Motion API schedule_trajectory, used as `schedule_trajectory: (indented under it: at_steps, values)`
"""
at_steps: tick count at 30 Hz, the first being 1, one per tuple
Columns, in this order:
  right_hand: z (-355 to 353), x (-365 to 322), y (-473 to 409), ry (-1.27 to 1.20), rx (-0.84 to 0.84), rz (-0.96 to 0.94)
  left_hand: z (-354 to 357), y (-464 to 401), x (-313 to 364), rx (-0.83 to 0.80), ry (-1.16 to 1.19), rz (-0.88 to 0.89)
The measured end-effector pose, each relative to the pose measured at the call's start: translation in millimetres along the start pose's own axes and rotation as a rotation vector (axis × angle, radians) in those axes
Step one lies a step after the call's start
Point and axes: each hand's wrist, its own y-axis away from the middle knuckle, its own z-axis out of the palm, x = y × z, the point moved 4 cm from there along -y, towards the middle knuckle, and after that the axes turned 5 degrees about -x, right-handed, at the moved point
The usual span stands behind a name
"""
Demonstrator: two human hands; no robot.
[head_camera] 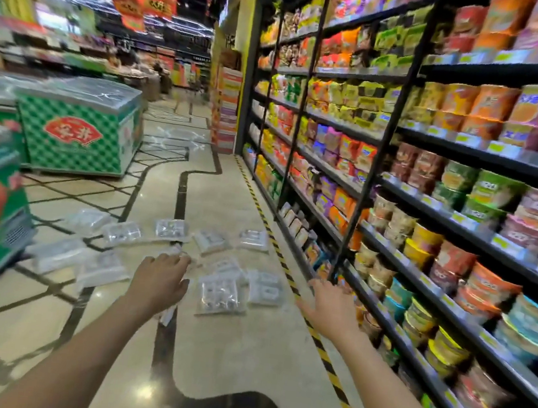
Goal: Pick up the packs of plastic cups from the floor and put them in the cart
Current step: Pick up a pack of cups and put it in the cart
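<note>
Several clear packs of plastic cups lie scattered on the shop floor ahead of me, such as one pack point(221, 294) in the middle and another pack point(122, 232) farther left. My left hand point(160, 280) reaches out over the packs with relaxed fingers; part of a pack shows under it, and I cannot tell whether the hand touches it. Out to the right, my right hand point(328, 303) is spread and holds nothing, above the striped floor tape. No cart is in view.
Tall black shelves point(394, 189) full of noodle packs and cups line the right side. Green chest freezers point(78, 126) stand at the left. A yellow-black tape line point(287, 271) runs along the shelf base. The tiled aisle continues ahead.
</note>
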Motion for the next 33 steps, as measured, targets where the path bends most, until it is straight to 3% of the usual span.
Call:
schedule_trajectory:
  at_steps: [14,22,33]
  values:
    - [69,-186,-189,-0.079,-0.135,-0.257,85,-57,-190,-0.046,0.040,-0.350]
    - [79,-260,-327,-0.142,-0.172,-0.303,114,-165,-268,-0.113,0.089,-0.363]
    - [161,-335,-475,-0.062,-0.305,-0.343,233,-274,-334,-0.171,0.248,-0.416]
